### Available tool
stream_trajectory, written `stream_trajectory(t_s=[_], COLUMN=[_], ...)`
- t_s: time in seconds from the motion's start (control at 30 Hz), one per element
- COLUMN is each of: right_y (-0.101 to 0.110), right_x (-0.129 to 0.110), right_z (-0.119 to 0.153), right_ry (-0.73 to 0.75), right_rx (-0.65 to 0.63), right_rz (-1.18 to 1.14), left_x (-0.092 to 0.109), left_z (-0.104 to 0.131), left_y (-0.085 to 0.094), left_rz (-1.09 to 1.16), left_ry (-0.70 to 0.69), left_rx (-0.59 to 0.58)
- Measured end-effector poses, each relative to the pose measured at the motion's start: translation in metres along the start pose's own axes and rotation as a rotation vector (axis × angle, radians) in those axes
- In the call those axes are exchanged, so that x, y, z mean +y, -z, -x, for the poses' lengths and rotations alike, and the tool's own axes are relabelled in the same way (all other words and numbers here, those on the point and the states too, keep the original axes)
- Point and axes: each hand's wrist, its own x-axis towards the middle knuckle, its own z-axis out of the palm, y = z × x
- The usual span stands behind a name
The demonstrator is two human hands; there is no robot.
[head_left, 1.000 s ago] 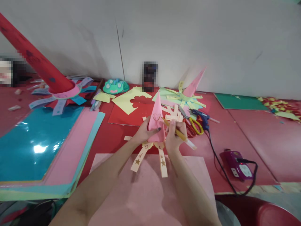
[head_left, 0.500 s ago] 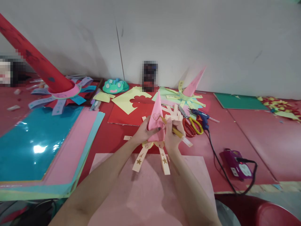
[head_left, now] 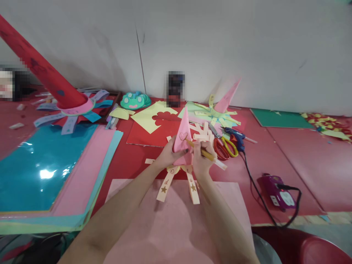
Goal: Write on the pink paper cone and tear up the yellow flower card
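Note:
A pink paper cone (head_left: pixel 183 126) stands tilted in my left hand (head_left: pixel 168 153), its fingers wrapped round the lower left side. Paper strips (head_left: pixel 165 187) with letters and gold stars hang from the cone's base towards me. In my right hand (head_left: pixel 202 156) is a gold marker pen (head_left: pixel 208 155), its tip against the cone's face at the edge of a drawn heart outline. Pale cut strips (head_left: pixel 202 132) lie just behind my right hand. Scissors (head_left: pixel 224 147) with red and yellow handles rest right beside it.
A blue glue gun (head_left: pixel 238 138) lies to the right, its cord running to a purple power box (head_left: pixel 277 192). At left are stacked coloured sheets (head_left: pixel 79 176) and a tall red cone (head_left: pixel 46 71). Another pink cone (head_left: pixel 227 96) stands near the wall.
The pen tip has moved slightly down and left along the heart, and its outline is longer at the bottom. The hanging strips have shifted slightly right.

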Motion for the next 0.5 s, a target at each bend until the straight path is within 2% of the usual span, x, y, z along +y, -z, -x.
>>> stream_trajectory(t_s=[0.5], right_y=[0.0004], right_x=[0.0033], right_z=[0.0016], right_ry=[-0.006], right_rx=[-0.005], right_rz=[0.011], left_x=[0.0011], left_z=[0.0], left_y=[-0.0004], left_rz=[0.021], left_ry=[-0.001], left_rx=[-0.009])
